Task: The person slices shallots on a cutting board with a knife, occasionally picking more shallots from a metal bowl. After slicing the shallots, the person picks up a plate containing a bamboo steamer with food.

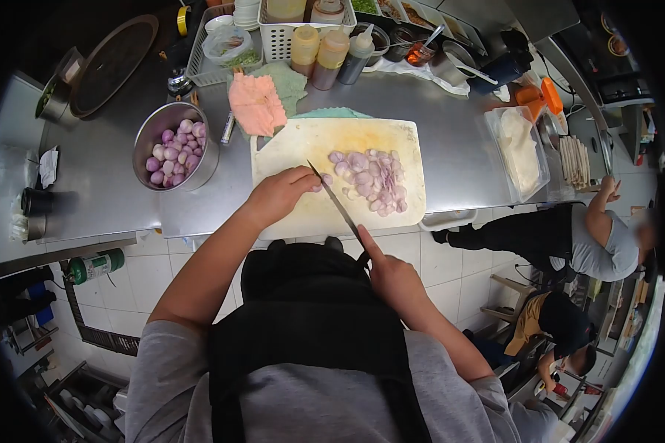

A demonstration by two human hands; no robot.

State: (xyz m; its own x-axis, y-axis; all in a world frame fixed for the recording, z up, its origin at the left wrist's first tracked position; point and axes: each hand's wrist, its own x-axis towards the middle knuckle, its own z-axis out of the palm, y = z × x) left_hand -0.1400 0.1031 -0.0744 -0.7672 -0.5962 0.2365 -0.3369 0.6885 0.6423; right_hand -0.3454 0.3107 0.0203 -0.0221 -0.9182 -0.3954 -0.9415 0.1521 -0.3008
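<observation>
My right hand [391,275] is closed around the handle of a kitchen knife [338,201], its index finger stretched along the blade. The blade slants up and left over a white cutting board [292,142], its tip near my left hand [282,193]. The fingers of my left hand are bunched on a shallot [317,186], mostly hidden beneath them. Just right of the blade is a small shallot piece [327,179]. Sliced shallots [380,181] lie in a pile on the board's right side. To the left, a steel pot [213,167] holds many peeled shallots [176,153].
Behind the board are a pink cloth [256,102], a green cloth [287,83] and squeeze bottles [331,59]. A plastic tub [519,151] of white contents stands right. Two people [602,240] are off to the right. A round dark tray [115,65] is far left.
</observation>
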